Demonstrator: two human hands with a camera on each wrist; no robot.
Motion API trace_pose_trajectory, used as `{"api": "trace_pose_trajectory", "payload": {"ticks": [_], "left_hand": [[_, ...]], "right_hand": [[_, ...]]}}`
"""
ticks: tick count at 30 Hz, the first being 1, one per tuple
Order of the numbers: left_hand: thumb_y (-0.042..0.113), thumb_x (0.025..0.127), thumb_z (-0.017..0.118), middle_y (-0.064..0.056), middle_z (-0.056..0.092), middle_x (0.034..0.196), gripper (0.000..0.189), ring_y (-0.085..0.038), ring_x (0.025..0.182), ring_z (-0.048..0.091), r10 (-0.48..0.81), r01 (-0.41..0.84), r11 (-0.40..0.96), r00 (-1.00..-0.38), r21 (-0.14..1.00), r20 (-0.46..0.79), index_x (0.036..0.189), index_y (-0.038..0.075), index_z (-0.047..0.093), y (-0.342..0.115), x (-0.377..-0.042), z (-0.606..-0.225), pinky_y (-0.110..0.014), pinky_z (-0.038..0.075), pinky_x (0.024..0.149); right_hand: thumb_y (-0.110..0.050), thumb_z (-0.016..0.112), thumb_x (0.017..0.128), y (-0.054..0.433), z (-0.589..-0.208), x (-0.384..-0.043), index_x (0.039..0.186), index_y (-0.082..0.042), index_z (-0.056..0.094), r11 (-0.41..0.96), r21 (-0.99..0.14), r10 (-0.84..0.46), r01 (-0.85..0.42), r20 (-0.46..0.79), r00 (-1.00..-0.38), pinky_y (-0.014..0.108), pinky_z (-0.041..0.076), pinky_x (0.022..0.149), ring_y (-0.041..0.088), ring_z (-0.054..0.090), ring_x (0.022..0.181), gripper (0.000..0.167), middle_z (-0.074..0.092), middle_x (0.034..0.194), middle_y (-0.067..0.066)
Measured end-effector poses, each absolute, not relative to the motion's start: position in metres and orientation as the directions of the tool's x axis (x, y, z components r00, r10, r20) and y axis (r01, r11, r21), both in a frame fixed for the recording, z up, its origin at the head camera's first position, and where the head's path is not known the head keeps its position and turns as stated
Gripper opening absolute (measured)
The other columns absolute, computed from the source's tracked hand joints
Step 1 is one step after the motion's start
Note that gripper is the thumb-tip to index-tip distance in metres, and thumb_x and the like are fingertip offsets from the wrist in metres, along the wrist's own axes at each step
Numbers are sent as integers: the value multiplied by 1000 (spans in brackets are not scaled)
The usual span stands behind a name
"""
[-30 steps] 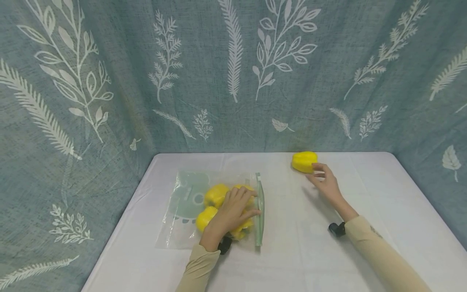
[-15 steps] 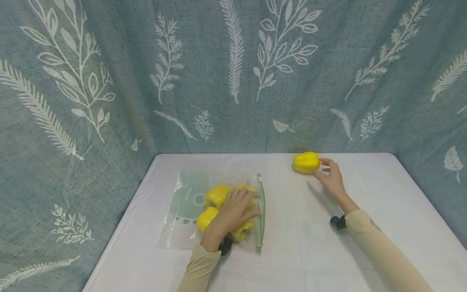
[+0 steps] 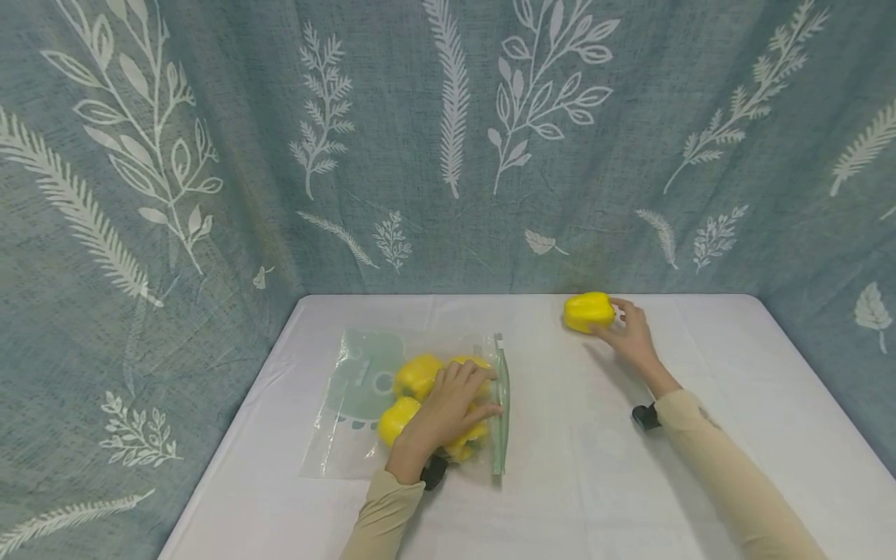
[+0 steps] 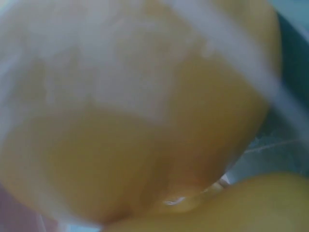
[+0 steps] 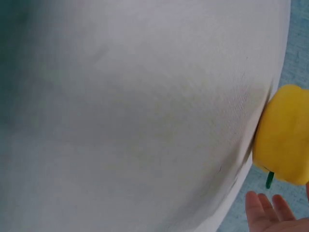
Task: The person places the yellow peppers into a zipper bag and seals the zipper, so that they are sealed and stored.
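Note:
A clear zip bag (image 3: 323, 447) with a green print lies flat on the table, several yellow bell peppers (image 3: 394, 420) inside it. Across the bag, near its green zip edge, my left hand (image 3: 448, 404) rests on the peppers with spread fingers. Their blurred yellow surfaces fill the left wrist view. Near the table's back edge lies another yellow bell pepper (image 3: 588, 313), outside the bag. My right hand (image 3: 632, 334) is at its right end, thumb low and fingers behind. In the right wrist view straight fingers (image 5: 268, 210) show just below the pepper's green stem (image 5: 269, 180).
A white cloth covers the table (image 3: 560, 498). Behind it and at both sides hangs a blue-green curtain (image 3: 406, 140) with white leaf patterns. A black wrist camera (image 3: 645, 418) sits under the right wrist, another (image 3: 434, 472) under the left.
My right hand has shifted slightly right and toward the back, from in front of the loose bell pepper to its right end. The left hand and bag stay put.

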State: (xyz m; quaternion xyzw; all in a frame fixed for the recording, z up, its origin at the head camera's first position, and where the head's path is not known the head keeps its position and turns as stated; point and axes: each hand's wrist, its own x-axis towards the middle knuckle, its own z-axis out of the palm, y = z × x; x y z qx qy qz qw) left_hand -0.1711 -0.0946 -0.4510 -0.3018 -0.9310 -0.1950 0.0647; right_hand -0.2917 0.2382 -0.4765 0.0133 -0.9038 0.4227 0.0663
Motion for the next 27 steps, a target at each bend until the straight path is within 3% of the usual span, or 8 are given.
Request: {"api": "trace_pose_trajectory", "payload": {"ticks": [17,27], "left_hand": [[50,89,51,2,47,107,49,-17,96,38,544,595,734,-804,329,240,125,17,50,-96,-171,-451,-31,28,81],[50,89,51,2,47,107,47,-16,97,39,545,596,737,-803,318,242,125,19,49,-96,-170,-453,-30,28,81]], "right_hand": [[-34,68,83,227,-472,-302,147,0,9,655,-754,6,-41,59,-998,58,18,106,46,20,134,93,19,146,30],[-28,70,83,227,-476,-302,146,2,12,657,-751,-13,-71,83,-996,56,19,107,45,25,131,90,24,144,29]]}}
